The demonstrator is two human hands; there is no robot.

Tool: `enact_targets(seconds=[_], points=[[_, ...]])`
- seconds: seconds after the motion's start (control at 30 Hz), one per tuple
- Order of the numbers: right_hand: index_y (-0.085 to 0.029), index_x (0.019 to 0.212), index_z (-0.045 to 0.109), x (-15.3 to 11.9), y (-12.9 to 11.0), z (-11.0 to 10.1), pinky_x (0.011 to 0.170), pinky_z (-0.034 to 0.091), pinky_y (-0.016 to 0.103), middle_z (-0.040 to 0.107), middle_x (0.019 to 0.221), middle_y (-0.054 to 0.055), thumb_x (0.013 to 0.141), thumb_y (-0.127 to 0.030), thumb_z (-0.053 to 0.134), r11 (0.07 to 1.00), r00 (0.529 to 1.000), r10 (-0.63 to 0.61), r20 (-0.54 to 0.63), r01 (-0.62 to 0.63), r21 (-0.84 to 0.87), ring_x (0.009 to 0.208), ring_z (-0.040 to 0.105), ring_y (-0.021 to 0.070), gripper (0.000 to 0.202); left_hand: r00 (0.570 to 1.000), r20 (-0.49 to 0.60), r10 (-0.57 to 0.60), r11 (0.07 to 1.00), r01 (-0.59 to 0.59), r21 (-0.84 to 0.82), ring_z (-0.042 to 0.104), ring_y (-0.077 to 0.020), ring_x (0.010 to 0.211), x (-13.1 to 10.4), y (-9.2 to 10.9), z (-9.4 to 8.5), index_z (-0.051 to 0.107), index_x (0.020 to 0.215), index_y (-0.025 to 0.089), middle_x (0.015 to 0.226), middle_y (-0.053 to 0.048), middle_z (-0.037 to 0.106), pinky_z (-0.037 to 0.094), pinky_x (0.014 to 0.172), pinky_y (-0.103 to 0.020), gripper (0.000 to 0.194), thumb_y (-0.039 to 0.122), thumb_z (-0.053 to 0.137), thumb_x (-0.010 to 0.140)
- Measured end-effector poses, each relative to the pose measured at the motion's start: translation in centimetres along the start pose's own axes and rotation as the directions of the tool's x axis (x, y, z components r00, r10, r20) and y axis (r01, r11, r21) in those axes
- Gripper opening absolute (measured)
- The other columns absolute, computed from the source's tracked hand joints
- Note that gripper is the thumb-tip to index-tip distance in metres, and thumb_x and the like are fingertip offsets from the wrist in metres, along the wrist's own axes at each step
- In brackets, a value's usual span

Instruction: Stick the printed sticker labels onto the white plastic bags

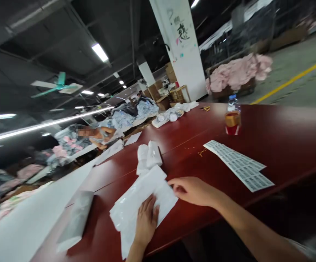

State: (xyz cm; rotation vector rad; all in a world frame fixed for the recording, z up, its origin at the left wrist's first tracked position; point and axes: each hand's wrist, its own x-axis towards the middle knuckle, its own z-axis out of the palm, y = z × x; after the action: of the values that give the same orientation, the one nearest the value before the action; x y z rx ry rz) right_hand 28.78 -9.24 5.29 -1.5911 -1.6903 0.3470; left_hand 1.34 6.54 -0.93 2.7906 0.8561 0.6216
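Note:
Several white plastic bags (130,200) lie loosely overlapped on the dark red table in front of me. My left hand (146,218) rests on top of them, fingers stretched out and lying flat. At the bags' right edge, my right hand (193,190) is curled, with thumb and forefinger pinched at a plastic bag's corner; the fingertips are partly hidden. Just beyond the bags are white rolled bundles (148,155), touching or close to the topmost bag. Sheets of printed labels (241,167) lie to the right of my right hand.
On the red table (185,145) stand a bottle with a blue cap (232,116) and, farther back, yellow-handled scissors (206,108). A grey-white wrapped roll (77,222) lies at left. Another person (106,136) works beyond the table, near heaps of fabric (125,118).

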Motion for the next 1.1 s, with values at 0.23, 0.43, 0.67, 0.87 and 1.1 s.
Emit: enact_targets(seconds=[0.23,0.43,0.67,0.87,1.1], points=[[-0.024,0.138,0.062,-15.5,9.0,-13.1,0.116,0.038,0.043,0.057,0.143,0.009,0.072,-0.015,0.06,0.721,0.863,0.491,-0.118,-0.479,-0.501,0.133,0.054,0.029,0.067,0.999,-0.05,-0.018,1.0,0.018,-0.005,0.055,-0.0338,0.136,-0.6,0.0,2.0,0.057,0.141,0.027,0.147,-0.012,0.059,0.045,0.111,-0.056,0.047,0.047,0.042,0.102],[-0.024,0.133,0.065,-17.2,8.4,-13.2,0.112,0.042,0.044,0.059,0.134,0.011,0.077,-0.026,0.07,0.627,0.829,0.556,-0.06,-0.466,-0.625,0.122,0.058,0.0287,0.056,0.994,0.055,-0.095,0.993,0.099,-0.06,0.067,-0.0376,0.115,2.5,0.3,-0.6,0.034,0.158,0.022,0.159,-0.016,0.04,0.057,0.089,-0.049,0.074,0.057,0.048,0.095],[-0.028,0.113,0.075,-17.1,7.8,-14.3,0.101,0.05,0.041,0.064,0.125,0.008,0.082,-0.044,0.069,0.718,0.806,0.591,0.024,-0.513,-0.47,0.105,0.066,0.0266,0.036,0.988,0.056,0.146,0.96,-0.128,-0.249,0.066,-0.0297,0.117,3.7,-2.0,-0.4,0.072,0.124,0.03,0.129,-0.005,0.071,0.051,0.104,-0.043,0.04,0.052,0.053,0.097],[-0.025,0.095,0.074,-12.8,6.4,-11.2,0.099,0.052,0.04,0.072,0.107,0.008,0.097,-0.051,0.048,0.768,0.868,0.473,-0.147,-0.489,-0.414,0.104,0.066,0.0272,0.037,0.996,-0.022,0.082,0.94,-0.085,-0.332,0.069,-0.0261,0.112,2.5,-2.3,0.7,0.074,0.117,0.03,0.137,-0.003,0.065,0.054,0.099,-0.039,0.033,0.046,0.052,0.097],[-0.032,0.115,0.072,-8.7,1.6,-3.7,0.099,0.052,0.038,0.068,0.12,0.005,0.098,-0.044,0.052,0.775,0.911,0.408,0.055,-0.314,-0.548,0.11,0.065,0.0239,0.029,0.992,0.018,0.125,0.949,-0.114,-0.294,0.065,-0.03,0.117,4.0,-1.8,0.1,0.074,0.118,0.027,0.132,-0.006,0.068,0.051,0.103,-0.045,0.032,0.036,0.051,0.096]])
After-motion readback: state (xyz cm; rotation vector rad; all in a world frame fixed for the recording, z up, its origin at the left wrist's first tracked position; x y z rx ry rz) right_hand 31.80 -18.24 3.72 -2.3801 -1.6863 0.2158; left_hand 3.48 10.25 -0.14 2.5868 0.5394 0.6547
